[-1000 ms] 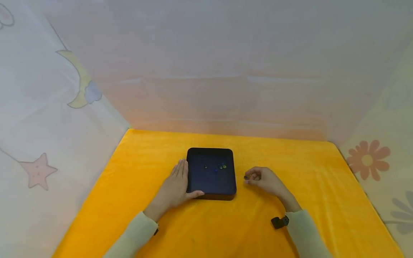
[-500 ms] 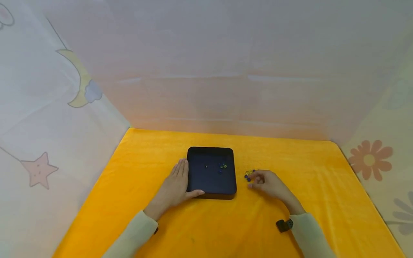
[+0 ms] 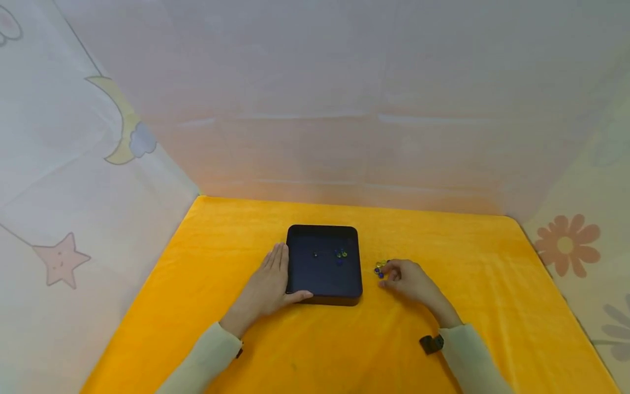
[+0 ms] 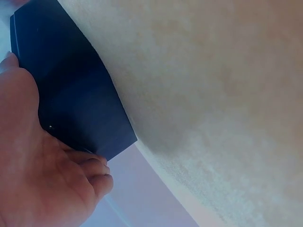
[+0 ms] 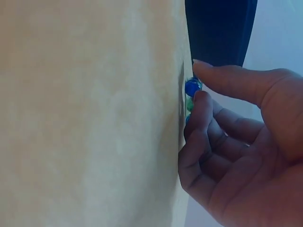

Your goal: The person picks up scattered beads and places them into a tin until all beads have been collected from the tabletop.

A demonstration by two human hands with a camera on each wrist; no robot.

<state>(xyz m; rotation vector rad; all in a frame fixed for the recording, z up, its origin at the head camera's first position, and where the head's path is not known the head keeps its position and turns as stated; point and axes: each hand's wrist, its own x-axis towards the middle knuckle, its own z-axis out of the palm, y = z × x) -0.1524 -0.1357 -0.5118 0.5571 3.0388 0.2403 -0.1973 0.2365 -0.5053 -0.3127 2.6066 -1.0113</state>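
Quietly braced at the left, busy at the right

Head view: a shallow, dark navy, rounded-square tray with a smooth, hard-looking surface (image 3: 322, 282) sits on a plush yellow-orange cloth (image 3: 295, 350) between the hands. The left hand (image 3: 263, 287) lies with its fingers straight along the tray's left wall and its thumb over the near rim; it grips nothing, and I judge it is there to stop the tray sliding on the soft pile. Inside, a few small, round, glassy blue and yellow marbles (image 3: 342, 254) gather toward the right, with one small piece apart on the left. More glassy marbles on the cloth (image 3: 378, 271) lie just outside the right wall, close enough, it seems, for a short carry. The right hand (image 3: 410, 282) is beside them, thumb and forefinger parted.

Left wrist view: the palm faces the tray's side, thumb toward one end and fingers toward the other, probably spreading the steadying pressure along that side.

Right wrist view: a shiny blue glass-like marble (image 5: 192, 87) shows at the gap between thumb and forefinger, with a green glassy marble (image 5: 190, 104) behind. The remaining fingers bend loosely inward, presumably out of the way. Nothing looks pinched, though whether the forefinger touches the blue one I cannot tell from this angle.
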